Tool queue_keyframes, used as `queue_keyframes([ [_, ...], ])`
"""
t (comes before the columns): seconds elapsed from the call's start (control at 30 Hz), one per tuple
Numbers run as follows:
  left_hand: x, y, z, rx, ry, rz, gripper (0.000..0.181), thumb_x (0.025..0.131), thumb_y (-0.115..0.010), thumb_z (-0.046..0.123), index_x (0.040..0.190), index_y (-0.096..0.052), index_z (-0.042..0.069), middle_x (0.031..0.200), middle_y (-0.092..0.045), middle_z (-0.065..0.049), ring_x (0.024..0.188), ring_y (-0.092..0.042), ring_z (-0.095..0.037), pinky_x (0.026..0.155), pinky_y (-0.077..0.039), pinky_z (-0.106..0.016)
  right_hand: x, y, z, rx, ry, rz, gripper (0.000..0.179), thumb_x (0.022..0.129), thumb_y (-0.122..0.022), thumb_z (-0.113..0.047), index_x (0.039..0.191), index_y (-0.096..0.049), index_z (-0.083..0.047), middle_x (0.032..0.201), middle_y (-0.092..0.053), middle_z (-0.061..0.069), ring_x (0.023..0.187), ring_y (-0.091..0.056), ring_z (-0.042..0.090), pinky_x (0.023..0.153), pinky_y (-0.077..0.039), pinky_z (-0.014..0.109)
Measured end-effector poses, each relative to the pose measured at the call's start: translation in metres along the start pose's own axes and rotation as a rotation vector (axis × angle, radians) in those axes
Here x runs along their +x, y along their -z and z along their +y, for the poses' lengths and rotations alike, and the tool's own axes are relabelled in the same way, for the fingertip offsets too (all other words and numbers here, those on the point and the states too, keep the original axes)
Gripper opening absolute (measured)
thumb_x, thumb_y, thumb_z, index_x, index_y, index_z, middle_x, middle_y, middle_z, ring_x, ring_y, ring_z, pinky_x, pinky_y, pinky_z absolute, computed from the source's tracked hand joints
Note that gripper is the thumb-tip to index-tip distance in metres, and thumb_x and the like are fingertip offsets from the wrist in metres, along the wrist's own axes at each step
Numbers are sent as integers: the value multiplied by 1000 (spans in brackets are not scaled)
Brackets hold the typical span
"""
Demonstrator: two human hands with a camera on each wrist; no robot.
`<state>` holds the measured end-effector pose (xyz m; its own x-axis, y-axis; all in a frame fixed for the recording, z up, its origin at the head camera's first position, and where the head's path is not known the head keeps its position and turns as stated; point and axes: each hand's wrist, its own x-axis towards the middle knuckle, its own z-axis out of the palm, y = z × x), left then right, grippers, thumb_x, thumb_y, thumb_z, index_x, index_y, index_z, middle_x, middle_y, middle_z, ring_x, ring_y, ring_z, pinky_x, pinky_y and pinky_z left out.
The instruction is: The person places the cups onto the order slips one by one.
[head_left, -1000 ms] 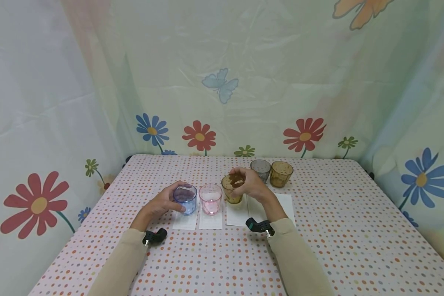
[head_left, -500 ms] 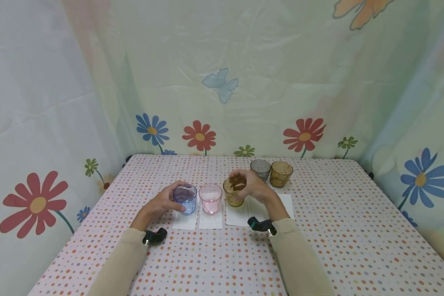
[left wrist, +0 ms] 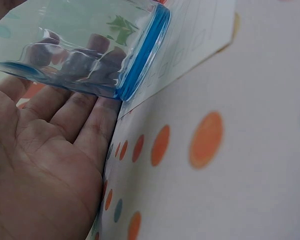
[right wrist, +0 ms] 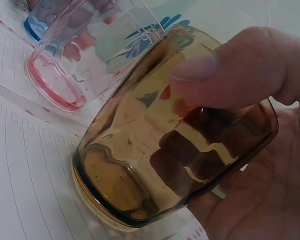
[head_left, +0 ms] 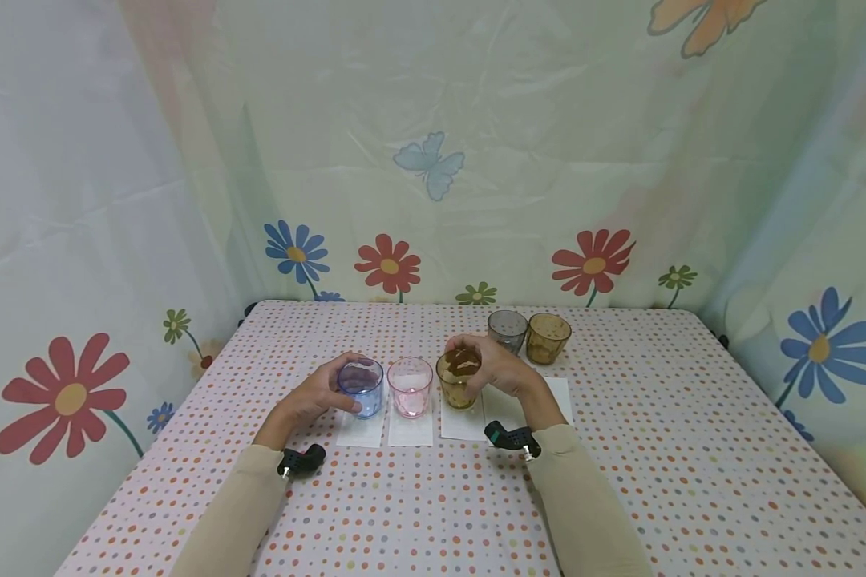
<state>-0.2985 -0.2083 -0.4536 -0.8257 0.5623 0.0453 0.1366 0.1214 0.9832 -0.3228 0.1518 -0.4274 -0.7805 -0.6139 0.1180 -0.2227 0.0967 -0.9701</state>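
In the head view my left hand [head_left: 319,394] is curled round a clear blue glass [head_left: 370,401], which stands on a white paper slip [head_left: 361,437]. The left wrist view has its fingers along the far side of that glass. My right hand [head_left: 503,367] grips an amber glass [head_left: 455,394] by its sides, thumb in front and fingers behind. This amber glass is upright at a lined paper sheet [right wrist: 20,165]; whether its base touches the paper I cannot tell. Between the two held glasses a pink glass [head_left: 410,399] stands untouched on its own paper slip.
Behind my right hand stand a grey glass [head_left: 507,327] and another amber glass [head_left: 548,340], side by side. More white paper [head_left: 561,393] lies partly under my right wrist. A dotted cloth covers the table [head_left: 404,513]; a flowered curtain [head_left: 433,232] hangs behind it.
My right hand has brought the amber glass slightly to the right, lower and nearer to me, over the paper. The left hand and the blue glass have stayed put.
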Motion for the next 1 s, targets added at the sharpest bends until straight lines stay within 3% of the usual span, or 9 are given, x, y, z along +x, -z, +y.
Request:
queue_keyframes([
  [0.2, -1, 0, 0, -4, -2, -1, 85, 73, -79, -1, 148, -41, 4, 142, -57, -23, 133, -53, -35, 109, -44, -34, -1, 1, -2, -27, -36, -13, 83, 48, -76, 19, 127, -51, 6, 126, -55, 22, 121, -52, 43, 105, -46, 52],
  [0.47, -1, 1, -1, -21, -7, -2, 86, 72, -79, -2, 148, -40, 4, 142, -57, -23, 131, -55, -32, 106, -46, -29, -2, 4, -3, 17, -61, -80, 81, 54, -76, 19, 128, -45, 9, 127, -49, 23, 119, -48, 41, 103, -46, 46],
  [0.7, -2, 0, -2, -14, -1, 8, 86, 72, -80, -1, 148, -41, 6, 142, -56, -21, 130, -54, -32, 104, -46, -29, -4, 6, -7, -12, -100, -112, 84, 59, -80, 19, 134, -44, 6, 137, -48, 25, 130, -45, 43, 111, -39, 55],
  [1.0, -1, 0, 0, -12, -20, -13, 85, 72, -78, -2, 148, -41, 4, 143, -56, -24, 133, -53, -36, 110, -45, -37, -11, 11, -16, -82, -128, -142, 105, 62, -77, 15, 155, -34, -5, 156, -34, 27, 139, -38, 45, 97, -52, 56],
])
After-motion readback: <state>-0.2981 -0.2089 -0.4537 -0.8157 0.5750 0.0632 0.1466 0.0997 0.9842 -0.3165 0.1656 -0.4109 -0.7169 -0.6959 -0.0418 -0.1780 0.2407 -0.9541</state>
